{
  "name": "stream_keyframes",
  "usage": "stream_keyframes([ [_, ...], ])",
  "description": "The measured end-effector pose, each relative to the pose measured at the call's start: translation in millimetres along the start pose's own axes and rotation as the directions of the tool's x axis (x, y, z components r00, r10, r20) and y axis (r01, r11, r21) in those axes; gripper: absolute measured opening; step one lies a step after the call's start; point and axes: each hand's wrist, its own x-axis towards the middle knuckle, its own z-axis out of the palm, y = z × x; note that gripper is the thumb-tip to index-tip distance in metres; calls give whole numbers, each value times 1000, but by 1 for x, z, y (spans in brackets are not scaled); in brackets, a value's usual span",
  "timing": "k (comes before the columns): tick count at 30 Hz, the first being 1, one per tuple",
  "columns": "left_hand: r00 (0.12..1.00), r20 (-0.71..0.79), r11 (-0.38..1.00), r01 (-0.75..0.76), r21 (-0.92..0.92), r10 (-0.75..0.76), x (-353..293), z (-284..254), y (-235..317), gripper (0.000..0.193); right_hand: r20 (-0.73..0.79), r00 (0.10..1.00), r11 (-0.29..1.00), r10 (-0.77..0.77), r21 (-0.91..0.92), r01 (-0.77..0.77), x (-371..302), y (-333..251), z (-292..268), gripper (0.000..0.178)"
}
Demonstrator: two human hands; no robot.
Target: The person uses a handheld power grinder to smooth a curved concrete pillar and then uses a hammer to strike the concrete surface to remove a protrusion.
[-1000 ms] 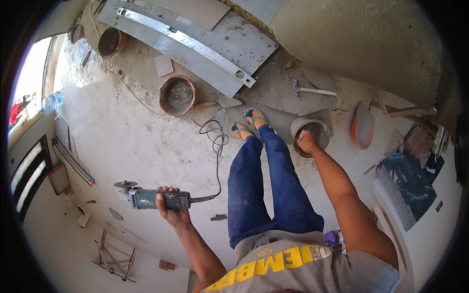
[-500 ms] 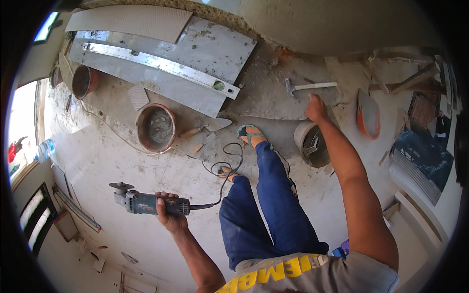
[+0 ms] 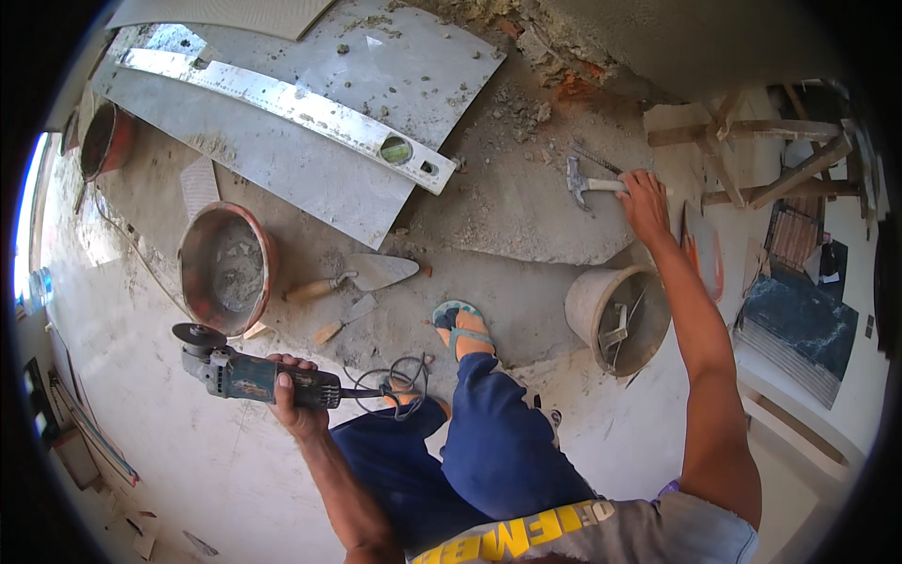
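My left hand (image 3: 293, 387) is wrapped round the body of an angle grinder (image 3: 252, 378), its disc (image 3: 199, 336) at the left end and its cord looping down by my feet. Farther forward on the right, my right hand (image 3: 645, 205) has its fingers bent over the pale handle of a claw hammer (image 3: 576, 185). The hammer lies on the grey, dusty slab, and its metal head stays in sight left of my fingers. Below my right forearm stands a bucket (image 3: 587, 310) with tools inside.
A long spirit level (image 3: 282, 101) rests on a large grey tile (image 3: 376, 211). Left of my feet are a mortar bucket (image 3: 265, 246), a trowel (image 3: 381, 273) and a small scraper (image 3: 343, 318). A wooden trestle (image 3: 752, 132) stands far right, near dark tile pieces (image 3: 799, 305).
My right hand has moved forward from short of the hammer onto its handle. The grinder stays in my left hand. My view has shifted with my body closer to the tile and hammer.
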Motion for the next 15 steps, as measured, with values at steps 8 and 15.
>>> stream_keyframes([
  [8,991,105,997,-81,-14,82,44,-13,-36,59,-86,964,960,-252,105,260,-4,0,-14,19],
  [15,971,146,982,-186,-43,191,58,-3,-35,57,-501,865,896,-19,376,237,19,-88,-49,20],
])
